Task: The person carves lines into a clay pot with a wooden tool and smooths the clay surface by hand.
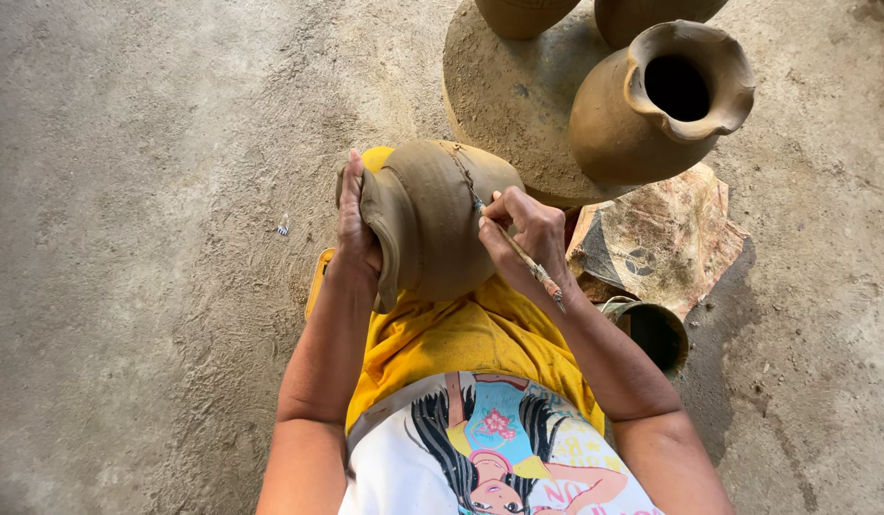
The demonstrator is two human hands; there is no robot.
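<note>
An unfired clay pot [432, 224] is being held on its side over a yellow cloth [471, 339] spread across the lap, its flared rim turned towards the left. The rim is being steadied by the left hand [354, 215], whose fingers [351, 181] are being laid flat and extended against the mouth of the pot, not curled round it. A thin stick tool [518, 250] is being gripped by the right hand [526, 234], the fingers being pinched closed about its shaft like a pen, and its tip is being pressed against the shoulder of the pot, where a scored line [458, 170] is being shown running across the clay. Just beyond the pot, a round clay-dusted slab [504, 100] is being occupied by a finished jug with a wavy lip [657, 105] and two more vessels [523, 14], cut off by the top edge. A crumpled printed sheet [661, 238] and a small open container [652, 329] are being seen on the concrete floor [137, 238] at the right.
</note>
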